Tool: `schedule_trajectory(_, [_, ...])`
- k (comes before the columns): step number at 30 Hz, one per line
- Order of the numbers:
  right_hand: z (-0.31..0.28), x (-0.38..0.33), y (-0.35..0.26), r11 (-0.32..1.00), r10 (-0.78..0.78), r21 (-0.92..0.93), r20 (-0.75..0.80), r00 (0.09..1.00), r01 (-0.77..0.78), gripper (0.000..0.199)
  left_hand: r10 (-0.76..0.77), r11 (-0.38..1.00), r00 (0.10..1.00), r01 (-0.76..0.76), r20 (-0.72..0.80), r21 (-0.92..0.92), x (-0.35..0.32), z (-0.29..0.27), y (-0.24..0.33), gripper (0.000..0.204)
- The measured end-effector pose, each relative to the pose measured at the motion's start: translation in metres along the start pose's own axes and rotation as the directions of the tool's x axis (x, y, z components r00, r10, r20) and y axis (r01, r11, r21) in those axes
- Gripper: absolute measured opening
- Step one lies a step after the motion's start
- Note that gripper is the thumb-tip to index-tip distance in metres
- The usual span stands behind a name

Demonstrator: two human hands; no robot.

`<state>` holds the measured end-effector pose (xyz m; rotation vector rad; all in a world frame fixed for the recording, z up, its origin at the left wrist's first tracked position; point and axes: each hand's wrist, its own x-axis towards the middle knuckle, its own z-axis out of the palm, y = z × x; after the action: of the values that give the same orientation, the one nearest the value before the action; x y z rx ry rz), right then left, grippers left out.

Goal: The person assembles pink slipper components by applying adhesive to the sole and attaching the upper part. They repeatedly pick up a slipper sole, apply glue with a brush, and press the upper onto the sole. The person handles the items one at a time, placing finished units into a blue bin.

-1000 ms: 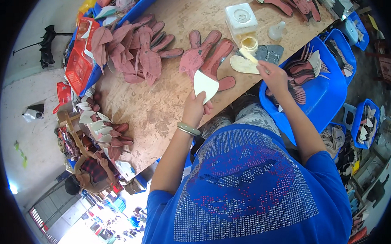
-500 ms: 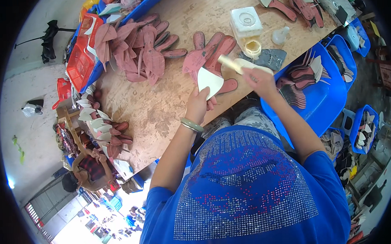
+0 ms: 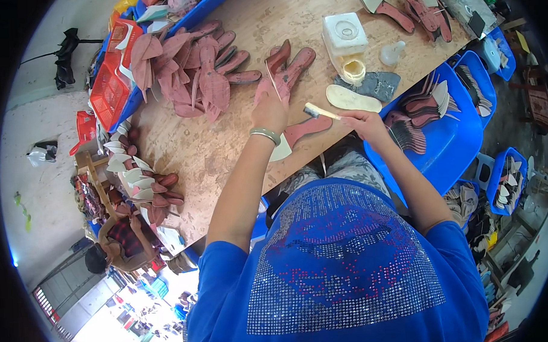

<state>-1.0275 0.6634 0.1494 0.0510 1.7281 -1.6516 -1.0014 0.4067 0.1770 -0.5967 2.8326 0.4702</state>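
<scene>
Left hand point(image 3: 269, 114) grips a pink insole point(image 3: 275, 80) on edge over the table point(image 3: 225, 154), right hand point(image 3: 361, 121) clenched on a brush point(image 3: 321, 112); judging here, steady insole, thin even strokes.

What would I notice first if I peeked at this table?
Probably the big heap of pink shoe-sole pieces piled on the wooden table, near its far left side. Right in the middle, the left hand holds one pink piece on edge, while the right hand holds a small brush beside it.
</scene>
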Motion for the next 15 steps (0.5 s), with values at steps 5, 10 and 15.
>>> schedule_trajectory(5, [-0.039, -0.004, -0.006, 0.991, 0.062, -0.108, -0.152, 0.986, -0.079, 0.027, 0.036, 0.991, 0.994, -0.049, 0.105, 0.123, -0.026, 0.041, -0.047, 0.072])
schedule_trajectory(10, [-0.069, 0.001, 0.016, 0.991, 0.016, -0.121, -0.261, 0.965, -0.049, 0.028, 0.102, 0.981, 0.995, -0.1, -0.007, 0.167, -0.065, 0.062, -0.05, 0.094])
schedule_trajectory(15, [-0.065, 0.001, 0.019, 0.988, 0.008, -0.151, -0.235, 0.972, -0.045, 0.028, -0.037, 0.98, 0.976, -0.006, -0.213, -0.197, -0.037, 0.057, -0.033, 0.093])
